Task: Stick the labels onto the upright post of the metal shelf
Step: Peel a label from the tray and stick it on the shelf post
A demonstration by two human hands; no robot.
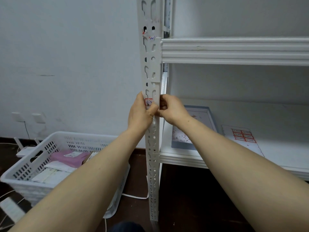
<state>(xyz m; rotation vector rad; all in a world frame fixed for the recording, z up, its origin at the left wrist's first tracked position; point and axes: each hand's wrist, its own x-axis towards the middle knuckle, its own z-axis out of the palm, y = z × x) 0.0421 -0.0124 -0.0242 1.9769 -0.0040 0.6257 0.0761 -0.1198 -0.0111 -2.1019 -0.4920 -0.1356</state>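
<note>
The white slotted upright post (151,67) of the metal shelf runs down the middle of the view. A red-bordered label (148,102) with handwriting lies on the post's front face at mid height. My left hand (141,113) wraps the post from the left, its thumb pressing the label. From the right, my right hand (169,108) pinches the post's edge next to the label. Higher on the post sits another label (152,37) with blue writing. A sheet of red-bordered labels (243,135) lies on the lower shelf board.
A shallow blue-edged box (206,110) rests on the lower shelf (182,158) beside the label sheet. An upper shelf beam (234,51) crosses at the right. On the floor to the left stands a white plastic basket (40,158) holding packets, with cables and a power strip (10,209) nearby.
</note>
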